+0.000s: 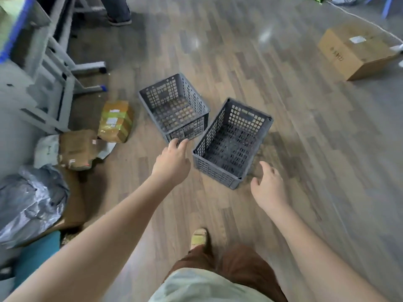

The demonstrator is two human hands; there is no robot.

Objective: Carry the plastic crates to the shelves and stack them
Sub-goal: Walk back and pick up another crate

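Two empty grey perforated plastic crates stand side by side on the wooden floor: the left crate (174, 107) and the right crate (232, 142). My left hand (172, 162) reaches out with relaxed fingers, its fingertips at the near rim of the left crate, holding nothing. My right hand (269, 188) hangs with loosely spread fingers just beside the near right corner of the right crate, apart from it. No shelves for stacking can be made out with certainty.
Taped parcels (115, 120) and grey plastic bags (30, 201) lie on the floor at the left, beside a grey metal frame (56, 68). A cardboard box (357, 51) sits far right. Another person's legs (118, 9) stand at the top. My foot (199, 236) is below the crates.
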